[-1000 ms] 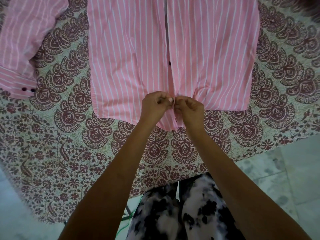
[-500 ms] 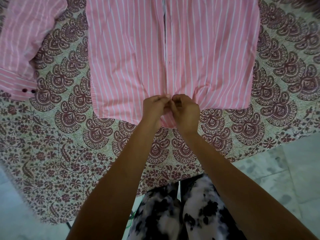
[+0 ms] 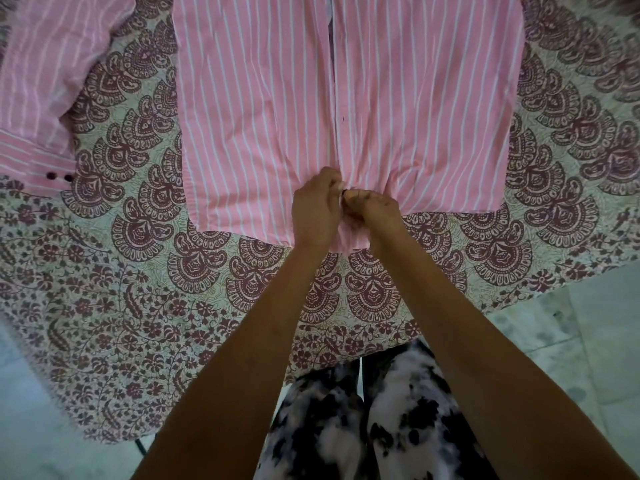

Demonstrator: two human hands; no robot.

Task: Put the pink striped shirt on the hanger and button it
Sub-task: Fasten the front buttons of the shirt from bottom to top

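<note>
A: In the head view, what is changing?

B: Both hands are sitting slightly higher on the pink striped shirt (image 3: 263,109) than a second ago, and a dark button (image 3: 344,192) is now showing between the fingertips. I judge the lowest button is being worked through its hole, with the placket above already closed.

A: Where is the shirt lying?

B: It is spreading flat over the patterned bedsheet (image 3: 145,289), filling the upper centre of the frame; one sleeve (image 3: 45,98) is lying at upper left. No hanger is showing.

A: And the hands?

B: The left hand (image 3: 317,209) is curling narrow, pinching the placket edge. The right hand (image 3: 375,211) is pinching the opposite edge beside the button, knuckles touching.
</note>
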